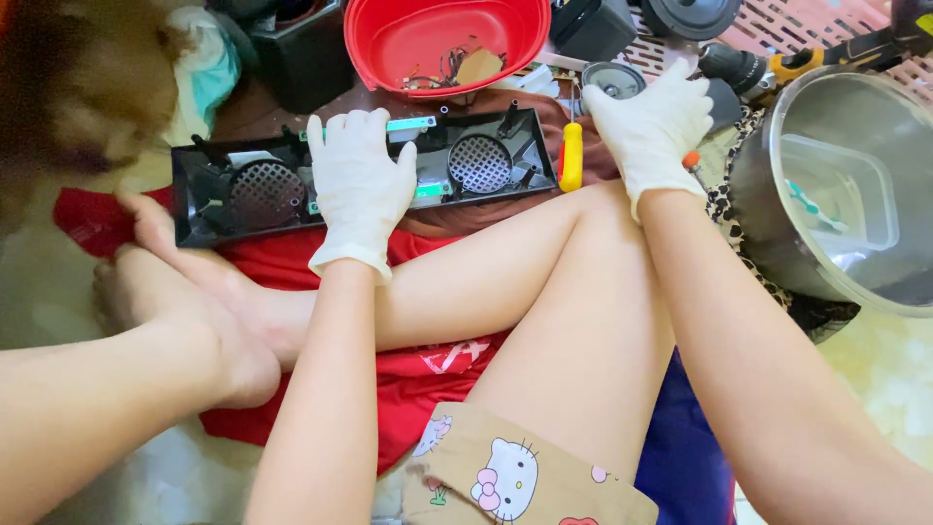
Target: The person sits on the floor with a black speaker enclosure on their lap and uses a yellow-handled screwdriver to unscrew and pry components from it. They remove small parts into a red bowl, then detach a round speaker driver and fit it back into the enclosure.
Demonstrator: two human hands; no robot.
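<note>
A long black plastic speaker panel (486, 165) with two round mesh grilles and a green circuit strip lies on the floor in front of my crossed legs. My left hand (358, 185), in a white glove, rests flat on the middle of the panel with its fingers spread. My right hand (653, 122), also gloved, reaches past the panel's right end; its fingers are over a small round speaker (610, 78). Whether it grips anything is hidden. A yellow-handled screwdriver (570, 156) lies just left of that hand.
A red bowl (389, 34) with wires and small parts stands behind the panel. A large steel pot (768, 185) holding a clear plastic box sits at the right. A power drill (768, 66) lies at the back right. A furry animal (78, 87) is at the left.
</note>
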